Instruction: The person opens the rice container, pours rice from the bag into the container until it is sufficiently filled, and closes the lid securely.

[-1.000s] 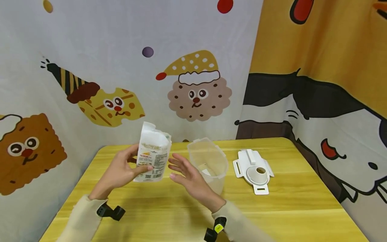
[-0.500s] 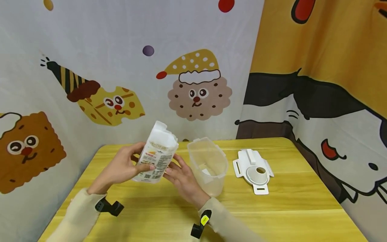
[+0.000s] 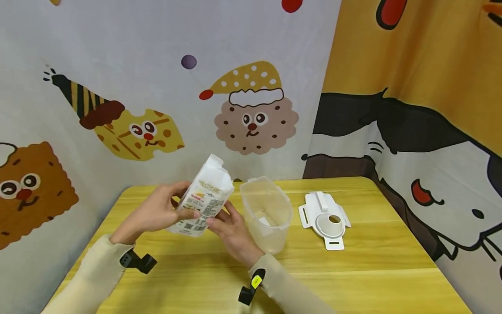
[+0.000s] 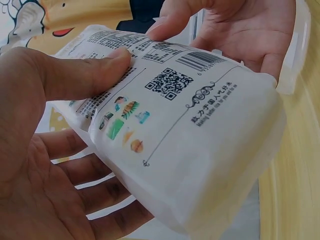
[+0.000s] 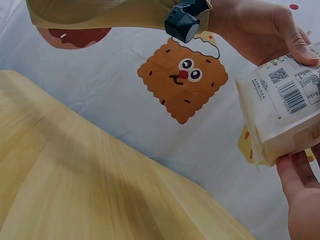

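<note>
A white food bag (image 3: 209, 192), printed with text, a QR code and a barcode, is held tilted above the table, its folded top leaning to the right in the head view. My left hand (image 3: 154, 213) grips its left side, thumb across the printed face and fingers behind. On the other side my right hand (image 3: 237, 240) holds the bag's lower right edge, the thumb against the printed face. The left wrist view shows the bag (image 4: 200, 135) from its bottom end, with both thumbs on it. What the bag contains is hidden.
A translucent plastic container (image 3: 270, 242) without a cover stands just right of my right hand, with a small white piece inside. Farther right lies a white lid (image 3: 319, 203) with a round holed part. A patterned curtain (image 3: 164, 39) hangs behind the wooden table (image 3: 376, 261).
My right hand has come in from the right and taken hold of the bag. The bag has tilted further, its top moving right. The container and lid stay put.
</note>
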`<state>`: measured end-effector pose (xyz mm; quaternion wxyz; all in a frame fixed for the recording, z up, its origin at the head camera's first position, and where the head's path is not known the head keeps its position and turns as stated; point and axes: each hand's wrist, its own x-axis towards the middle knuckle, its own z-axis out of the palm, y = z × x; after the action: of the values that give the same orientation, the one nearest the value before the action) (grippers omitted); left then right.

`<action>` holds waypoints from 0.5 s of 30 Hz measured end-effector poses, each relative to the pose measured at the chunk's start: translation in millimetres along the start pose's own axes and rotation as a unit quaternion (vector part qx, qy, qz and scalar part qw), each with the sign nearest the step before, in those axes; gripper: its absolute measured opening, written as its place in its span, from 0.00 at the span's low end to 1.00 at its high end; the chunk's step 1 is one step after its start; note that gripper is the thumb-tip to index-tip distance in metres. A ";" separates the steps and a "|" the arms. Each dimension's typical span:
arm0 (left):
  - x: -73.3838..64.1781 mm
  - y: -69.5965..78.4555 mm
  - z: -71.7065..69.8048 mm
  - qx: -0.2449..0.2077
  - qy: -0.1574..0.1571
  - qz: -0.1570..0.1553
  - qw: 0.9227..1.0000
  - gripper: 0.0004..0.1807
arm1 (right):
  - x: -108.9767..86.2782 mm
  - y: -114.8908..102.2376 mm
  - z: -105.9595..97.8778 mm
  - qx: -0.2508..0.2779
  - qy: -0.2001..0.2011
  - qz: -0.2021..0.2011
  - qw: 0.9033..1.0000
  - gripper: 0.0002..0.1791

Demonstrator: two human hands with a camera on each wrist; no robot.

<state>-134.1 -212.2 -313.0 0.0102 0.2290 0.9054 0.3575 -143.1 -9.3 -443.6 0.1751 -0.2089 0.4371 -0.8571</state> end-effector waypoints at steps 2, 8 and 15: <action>1.3 0.9 -0.1 -0.001 -0.006 -0.005 1.000 0.26 | 0.5 0.3 0.0 0.009 0.004 0.000 1.000 0.39; 4.4 2.9 0.8 -0.003 -0.017 -0.016 1.000 0.26 | 0.8 1.3 -1.0 0.034 0.018 0.000 0.999 0.38; 8.8 3.7 1.1 -0.009 -0.020 -0.019 1.000 0.30 | 1.7 1.6 -1.6 0.055 0.035 -0.007 0.998 0.34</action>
<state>-140.3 -205.4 -310.2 0.0373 0.2186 0.9058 0.3611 -145.1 -9.9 -445.4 0.1650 -0.1713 0.3936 -0.8880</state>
